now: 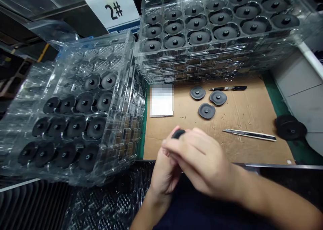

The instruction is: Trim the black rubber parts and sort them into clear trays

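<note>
A dark round disc (178, 133) sits between my left hand (165, 171) and my right hand (199, 159), mostly hidden by my fingers. Both hands are closed around it, above the near edge of a cardboard sheet (242, 110). Three matching black discs with centre studs lie on the cardboard, beyond my fingers: one (198, 92), another (218, 98) and a third (206, 111). A utility knife (249, 135) lies to the right of my right hand, and a black marker pen (228, 88) lies farther back.
Stacked clear blister trays (217, 28) holding black discs stand behind the cardboard. A tilted loaded tray (75, 105) leans at the left. A white paper (162, 101) lies on the cardboard. Two black discs (290, 127) sit at the right. A "2#" sign (112, 8) hangs behind.
</note>
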